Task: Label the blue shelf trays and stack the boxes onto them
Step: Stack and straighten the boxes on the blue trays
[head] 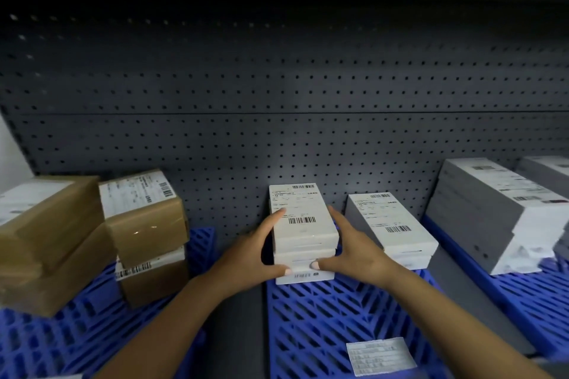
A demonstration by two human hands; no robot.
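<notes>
A stack of three flat white boxes (303, 231) with barcode labels stands at the back left of the middle blue tray (323, 311). My left hand (255, 251) clasps the stack's left side, fingers on the top box and thumb at the front. My right hand (354, 248) clasps its right side, thumb on the front of the lower boxes. A second stack of white boxes (391, 228) stands to the right on the same tray. A white paper label (380, 355) lies on the tray's front part.
Several taped brown cartons (144, 215) are piled on the left blue tray (61, 338). Grey-and-white boxes (492, 212) are stacked on the right blue tray (529, 295). A grey pegboard wall (277, 117) closes the shelf's back.
</notes>
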